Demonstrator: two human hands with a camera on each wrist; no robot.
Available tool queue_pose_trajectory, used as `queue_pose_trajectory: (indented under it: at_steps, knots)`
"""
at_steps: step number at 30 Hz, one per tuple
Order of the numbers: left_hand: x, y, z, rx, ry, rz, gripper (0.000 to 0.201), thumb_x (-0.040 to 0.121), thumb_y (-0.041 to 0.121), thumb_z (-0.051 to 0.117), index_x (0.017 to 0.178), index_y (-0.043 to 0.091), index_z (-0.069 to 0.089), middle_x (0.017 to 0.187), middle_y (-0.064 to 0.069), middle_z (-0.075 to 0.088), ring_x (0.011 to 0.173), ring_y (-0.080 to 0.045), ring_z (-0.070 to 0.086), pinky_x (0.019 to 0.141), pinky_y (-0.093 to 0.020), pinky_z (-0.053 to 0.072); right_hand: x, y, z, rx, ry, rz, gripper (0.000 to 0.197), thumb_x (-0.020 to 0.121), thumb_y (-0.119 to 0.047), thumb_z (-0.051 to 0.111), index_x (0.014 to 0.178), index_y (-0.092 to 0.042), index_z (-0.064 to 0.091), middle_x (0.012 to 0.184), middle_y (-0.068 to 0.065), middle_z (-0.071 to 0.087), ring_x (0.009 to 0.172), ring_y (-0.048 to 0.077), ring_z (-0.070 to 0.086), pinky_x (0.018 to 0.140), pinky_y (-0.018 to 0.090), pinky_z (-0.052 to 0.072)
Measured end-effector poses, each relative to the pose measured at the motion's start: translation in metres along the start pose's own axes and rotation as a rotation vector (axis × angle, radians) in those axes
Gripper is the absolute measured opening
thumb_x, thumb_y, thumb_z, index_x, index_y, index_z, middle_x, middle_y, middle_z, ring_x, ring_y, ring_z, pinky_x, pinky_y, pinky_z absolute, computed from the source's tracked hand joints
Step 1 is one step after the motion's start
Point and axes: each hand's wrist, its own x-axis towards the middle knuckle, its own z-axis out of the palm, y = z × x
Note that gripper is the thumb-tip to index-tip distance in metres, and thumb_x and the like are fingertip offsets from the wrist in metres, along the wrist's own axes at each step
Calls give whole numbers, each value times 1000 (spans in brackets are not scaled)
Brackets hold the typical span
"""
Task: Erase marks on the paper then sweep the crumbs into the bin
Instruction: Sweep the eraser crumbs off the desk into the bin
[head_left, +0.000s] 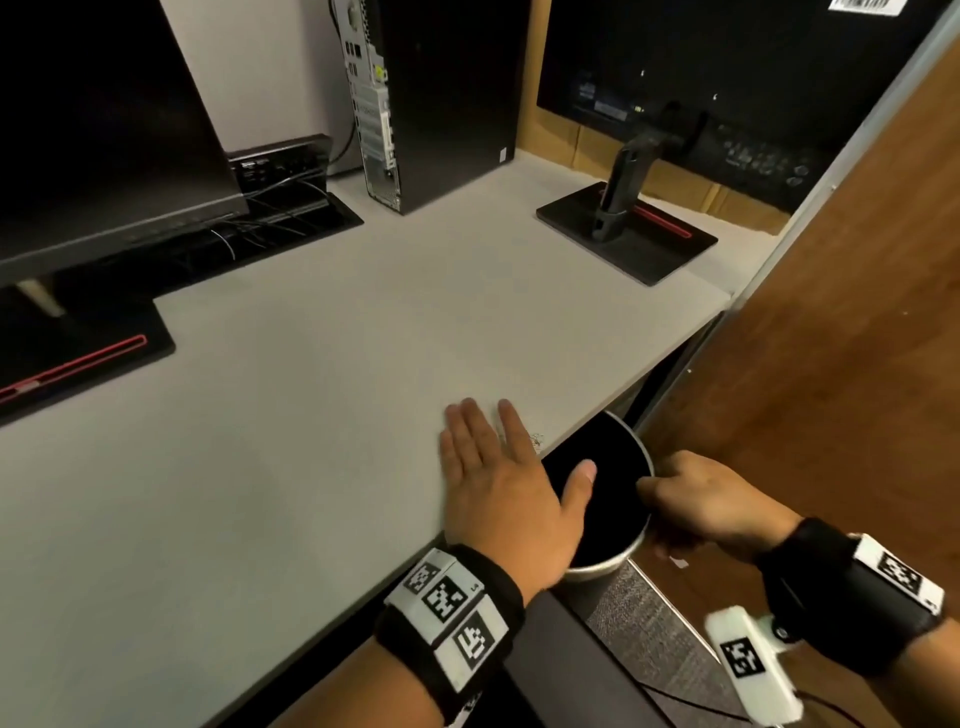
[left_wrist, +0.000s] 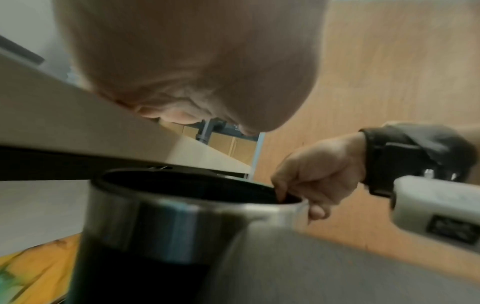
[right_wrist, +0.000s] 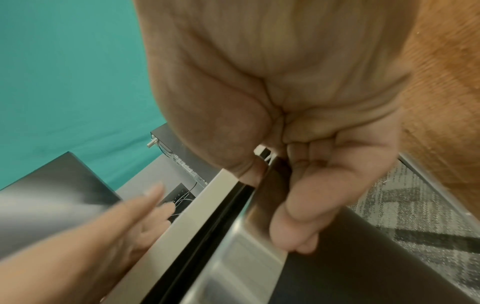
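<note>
left hand (head_left: 498, 483) flat on the bench (head_left: 311, 389), right hand (head_left: 696, 499) pinching the bin (head_left: 613, 564) rim, so keep it tucked under the edge while brushing those crumbs (head_left: 536, 440) off

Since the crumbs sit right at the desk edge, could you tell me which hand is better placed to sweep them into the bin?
Left. The left hand lies flat on the desk beside the crumbs, while the right hand grips the bin rim below the edge.
</note>
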Motion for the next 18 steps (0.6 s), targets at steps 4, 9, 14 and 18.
queue_pose_trajectory:
  at_steps: [4, 9, 14, 18]
  knots:
    - [-3, 15, 4, -86, -46, 354, 97, 92, 78, 16, 161, 13, -4, 166, -21, -10, 153, -31, -17, 125, -48, -2, 2, -3, -1, 21, 6, -6, 40, 100, -11, 49, 68, 8, 65, 57, 20, 67, 55, 32, 67, 45, 28, 47]
    - [5, 10, -1, -51, 54, 216, 91, 96, 72, 15, 161, 11, -1, 165, -23, -11, 152, -33, -20, 124, -48, -7, 3, -4, 0, 20, 7, 11, 42, 102, -14, 47, 81, 15, 68, 64, 23, 71, 56, 31, 70, 48, 30, 53]
    - [-3, 12, 2, -81, -62, 545, 81, 102, 62, 28, 162, 12, 2, 168, -14, -7, 154, -22, -16, 125, -40, -3, 4, -2, 2, 45, 18, 11, 38, 101, -8, 49, 71, 11, 64, 51, 18, 61, 39, 22, 59, 39, 24, 43]
    - [0, 8, 3, 34, -13, 377, 85, 100, 65, 21, 161, 10, 1, 166, -23, -9, 152, -34, -18, 124, -49, -5, 6, 4, 6, 84, -10, 35, 39, 104, -12, 46, 85, 16, 65, 66, 27, 70, 51, 29, 66, 39, 25, 47]
